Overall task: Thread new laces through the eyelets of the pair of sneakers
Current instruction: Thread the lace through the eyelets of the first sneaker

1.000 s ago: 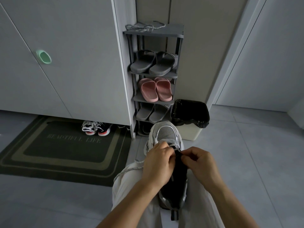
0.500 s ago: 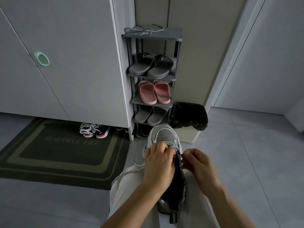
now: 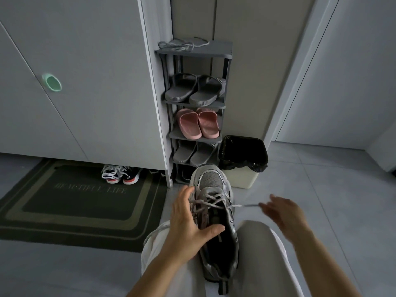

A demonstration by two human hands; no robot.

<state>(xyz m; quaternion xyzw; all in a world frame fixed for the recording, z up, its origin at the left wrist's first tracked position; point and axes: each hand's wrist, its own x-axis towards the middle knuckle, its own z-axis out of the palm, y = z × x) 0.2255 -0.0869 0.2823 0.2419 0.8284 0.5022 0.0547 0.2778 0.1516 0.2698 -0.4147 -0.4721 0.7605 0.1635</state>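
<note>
A silver-grey sneaker rests between my knees, toe pointing away. A grey speckled lace crosses its upper eyelets. My left hand holds the sneaker by its left side, thumb at the collar. My right hand, blurred, is out to the right of the shoe and pinches the lace end, which runs taut from the eyelets. Another loose grey lace lies on top of the shoe rack.
The rack holds grey and pink slippers. A bin with a black bag stands just right of it, close behind the sneaker's toe. A dark doormat lies at left, with a black-and-white pair of sneakers under the cabinet.
My right hand has swung out to the right, drawing the lace end taut through an eyelet. My left hand has shifted from the tongue to the shoe's left side.
</note>
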